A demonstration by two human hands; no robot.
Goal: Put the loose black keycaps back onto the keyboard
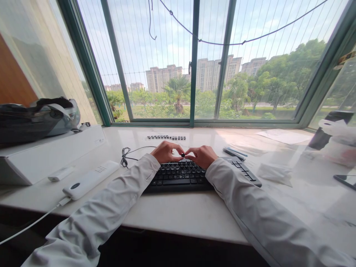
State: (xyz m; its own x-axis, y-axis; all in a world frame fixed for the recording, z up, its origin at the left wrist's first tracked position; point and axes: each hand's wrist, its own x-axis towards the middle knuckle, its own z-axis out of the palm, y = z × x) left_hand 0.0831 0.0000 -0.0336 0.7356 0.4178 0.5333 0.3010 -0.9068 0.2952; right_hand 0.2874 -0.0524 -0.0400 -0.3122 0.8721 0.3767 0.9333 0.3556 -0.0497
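Observation:
Above the back rows of a black keyboard (178, 182), my two hands meet fingertip to fingertip. Between them is a small black keycap (183, 155), pinched from the left by my left hand (167, 151) and from the right by my right hand (202, 155). Both hands have thumb and forefinger closed on it. Part of the keyboard's upper rows shows bare key sockets, while the lower rows carry keycaps. My hands and sleeves cover some of the keys. Beyond the hands, a row of loose keycaps (166, 137) lies on the white counter (167, 211).
A white power bank (90, 180) with a cable and a white box (55, 152) bearing a black bag (39, 116) are at left. Behind my left hand lies a coiled black cable (125, 157). Pens (235, 152), a clear plastic bag (275, 173) and paper (283, 136) lie at right.

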